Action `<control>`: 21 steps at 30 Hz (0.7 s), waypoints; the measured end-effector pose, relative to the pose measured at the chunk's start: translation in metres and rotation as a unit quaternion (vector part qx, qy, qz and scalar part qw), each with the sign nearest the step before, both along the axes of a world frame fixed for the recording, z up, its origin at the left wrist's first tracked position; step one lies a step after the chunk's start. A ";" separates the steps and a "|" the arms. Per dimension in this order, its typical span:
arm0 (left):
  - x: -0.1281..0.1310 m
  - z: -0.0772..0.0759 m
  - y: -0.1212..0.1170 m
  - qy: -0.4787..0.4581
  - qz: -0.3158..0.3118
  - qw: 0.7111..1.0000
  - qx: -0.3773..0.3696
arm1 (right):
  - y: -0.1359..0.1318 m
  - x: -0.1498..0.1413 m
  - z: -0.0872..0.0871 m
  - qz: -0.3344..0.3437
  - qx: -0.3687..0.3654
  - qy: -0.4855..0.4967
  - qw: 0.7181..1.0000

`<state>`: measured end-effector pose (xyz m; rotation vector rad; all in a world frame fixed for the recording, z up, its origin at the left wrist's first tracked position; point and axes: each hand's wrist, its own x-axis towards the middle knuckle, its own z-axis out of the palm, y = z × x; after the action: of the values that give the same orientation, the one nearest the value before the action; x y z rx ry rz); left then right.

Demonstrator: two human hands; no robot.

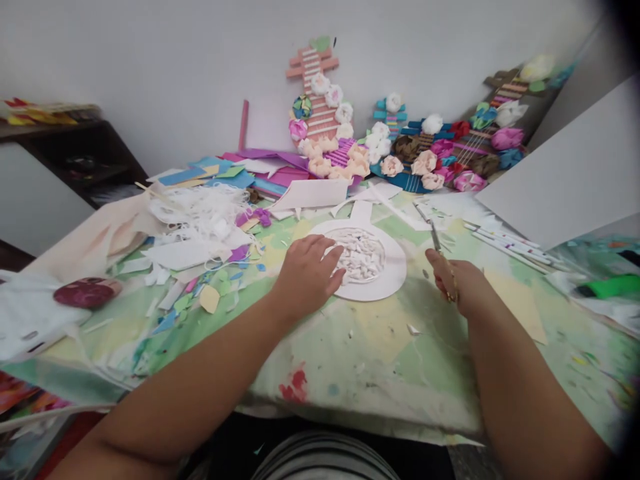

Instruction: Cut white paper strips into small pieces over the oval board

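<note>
In front of me lies a flat white paper shape [393, 270], round with a short stem at its far side. Small crumpled white paper pieces [364, 257] fill its middle inside a thin ring. My left hand [307, 270] rests palm down over the left part of this shape, fingers stretched out, covering some of it. To the right, my right hand [457, 280] is closed around a pair of scissors [435, 235], whose metal blades point away from me, apart from the paper shape. A gold-coloured handle shows partly between the fingers.
Decorated models with paper flowers [323, 113] lean on the wall at the back. At left are a pile of white string [200, 210], coloured paper scraps [210, 299] and a dark red object [87, 292]. White sticks [505, 247] and a large white board [565, 173] are at right.
</note>
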<state>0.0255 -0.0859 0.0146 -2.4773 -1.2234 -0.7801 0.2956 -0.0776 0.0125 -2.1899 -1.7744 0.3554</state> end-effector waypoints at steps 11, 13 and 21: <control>0.052 0.024 0.027 0.113 0.046 0.989 -0.084 | -0.029 -0.048 0.018 0.116 -0.026 0.009 0.993; 0.052 0.022 0.028 0.131 0.046 0.984 -0.112 | -0.030 -0.047 0.017 0.127 -0.026 0.010 0.991; 0.041 0.020 0.017 0.122 -0.021 0.988 -0.098 | -0.032 -0.048 0.019 0.147 -0.024 0.022 0.989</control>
<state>0.0664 -0.0688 0.0345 -2.6652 -1.2115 -0.3658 0.2474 -0.1095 0.0320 -1.9336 -2.0865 0.5114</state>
